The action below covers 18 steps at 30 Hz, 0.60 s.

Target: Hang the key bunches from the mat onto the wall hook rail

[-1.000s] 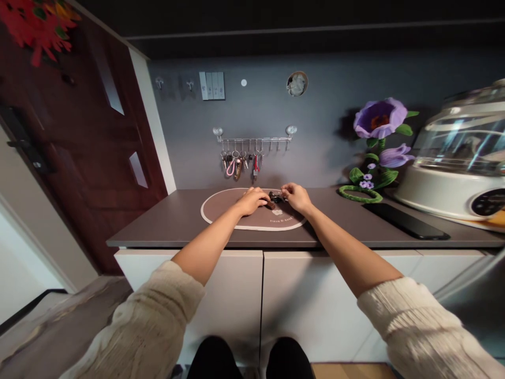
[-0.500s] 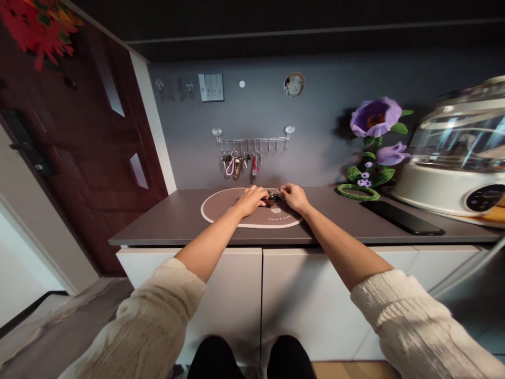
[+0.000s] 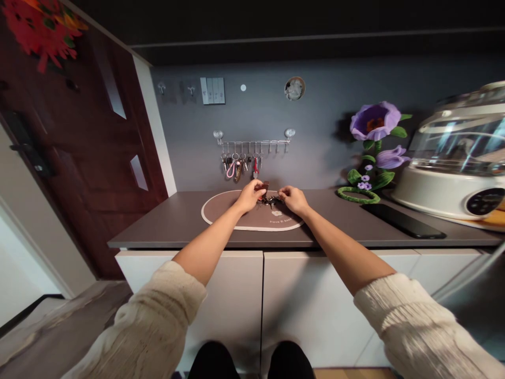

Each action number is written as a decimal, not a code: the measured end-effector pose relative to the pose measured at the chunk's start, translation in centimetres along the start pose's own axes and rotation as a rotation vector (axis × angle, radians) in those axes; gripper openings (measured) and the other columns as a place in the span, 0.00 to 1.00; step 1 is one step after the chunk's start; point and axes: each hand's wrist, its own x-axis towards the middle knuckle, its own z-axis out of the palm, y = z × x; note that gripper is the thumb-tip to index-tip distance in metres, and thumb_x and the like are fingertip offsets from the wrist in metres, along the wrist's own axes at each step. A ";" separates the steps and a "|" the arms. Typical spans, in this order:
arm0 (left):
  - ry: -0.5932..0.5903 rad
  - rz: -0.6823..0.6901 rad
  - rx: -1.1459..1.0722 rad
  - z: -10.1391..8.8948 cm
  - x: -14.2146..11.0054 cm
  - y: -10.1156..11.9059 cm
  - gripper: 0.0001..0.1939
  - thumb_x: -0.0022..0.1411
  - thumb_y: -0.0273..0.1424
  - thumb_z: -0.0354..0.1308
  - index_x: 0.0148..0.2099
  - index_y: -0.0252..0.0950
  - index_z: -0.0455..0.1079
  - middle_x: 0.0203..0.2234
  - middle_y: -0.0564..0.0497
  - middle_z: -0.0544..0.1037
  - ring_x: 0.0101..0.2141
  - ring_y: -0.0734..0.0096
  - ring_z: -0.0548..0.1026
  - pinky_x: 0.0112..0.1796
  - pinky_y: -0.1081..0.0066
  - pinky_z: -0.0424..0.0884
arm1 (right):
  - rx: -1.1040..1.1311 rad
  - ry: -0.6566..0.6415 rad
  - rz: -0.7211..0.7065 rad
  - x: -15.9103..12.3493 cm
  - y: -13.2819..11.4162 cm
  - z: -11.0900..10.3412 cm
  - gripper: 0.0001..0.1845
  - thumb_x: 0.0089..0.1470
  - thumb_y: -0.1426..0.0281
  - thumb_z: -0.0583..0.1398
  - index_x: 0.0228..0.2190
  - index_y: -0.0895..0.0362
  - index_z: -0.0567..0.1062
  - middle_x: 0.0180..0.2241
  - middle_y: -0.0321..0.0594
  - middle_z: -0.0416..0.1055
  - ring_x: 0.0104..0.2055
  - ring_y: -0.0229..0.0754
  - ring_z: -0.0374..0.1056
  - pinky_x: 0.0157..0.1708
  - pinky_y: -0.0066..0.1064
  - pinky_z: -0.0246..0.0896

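Over an oval brown mat [image 3: 221,210] with a pale rim, both hands work at a small bunch of keys [image 3: 271,201]. My left hand [image 3: 250,197] is closed on a dark reddish-brown key fob [image 3: 265,186], which it holds upright at the left of the bunch. At the right side, my right hand [image 3: 294,200] has its fingers pinched together on the dark metal end of the bunch; the exact piece between the fingertips is too small to make out. The loose keys hang or lie between the two hands, low over the mat.
Behind the mat, a clear hook rail [image 3: 256,142] on the wall carries several hanging keys [image 3: 236,166]. To the right lie a black phone [image 3: 404,221], a purple flower ornament [image 3: 374,121] and a white-based appliance [image 3: 434,189]. The grey countertop [image 3: 158,231] ends in front.
My left hand has raised the brown fob from lying low on the mat to upright. The keys have spread out between the hands; my right hand stays in about the same place.
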 end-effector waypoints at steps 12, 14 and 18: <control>0.222 -0.251 -0.629 -0.5 0.4 0.8 0.03 0.57 0.25 0.52 0.34 0.34 0.58 0.25 0.54 0.70 0.27 0.78 0.71 0.38 0.67 0.69 | 0.093 -0.058 -0.093 -0.6 -1.1 -0.2 0.08 0.48 0.70 0.56 0.31 0.58 0.73 0.29 0.38 0.73 0.29 0.34 0.65 0.33 0.26 0.58; 0.234 -0.281 -0.714 -0.6 0.5 0.8 0.04 0.57 0.26 0.52 0.33 0.34 0.58 0.24 0.55 0.70 0.27 0.78 0.72 0.39 0.65 0.69 | 0.105 -0.070 -0.105 -0.6 -1.1 -0.2 0.08 0.47 0.69 0.57 0.30 0.58 0.73 0.29 0.38 0.73 0.29 0.34 0.65 0.33 0.26 0.58; 0.239 -0.288 -0.850 -0.9 0.6 0.8 0.06 0.56 0.27 0.54 0.33 0.34 0.58 0.24 0.55 0.71 0.28 0.78 0.73 0.43 0.62 0.68 | 0.145 -0.091 -0.171 -0.6 -0.9 0.0 0.08 0.46 0.67 0.57 0.29 0.57 0.73 0.28 0.37 0.73 0.28 0.35 0.65 0.32 0.27 0.58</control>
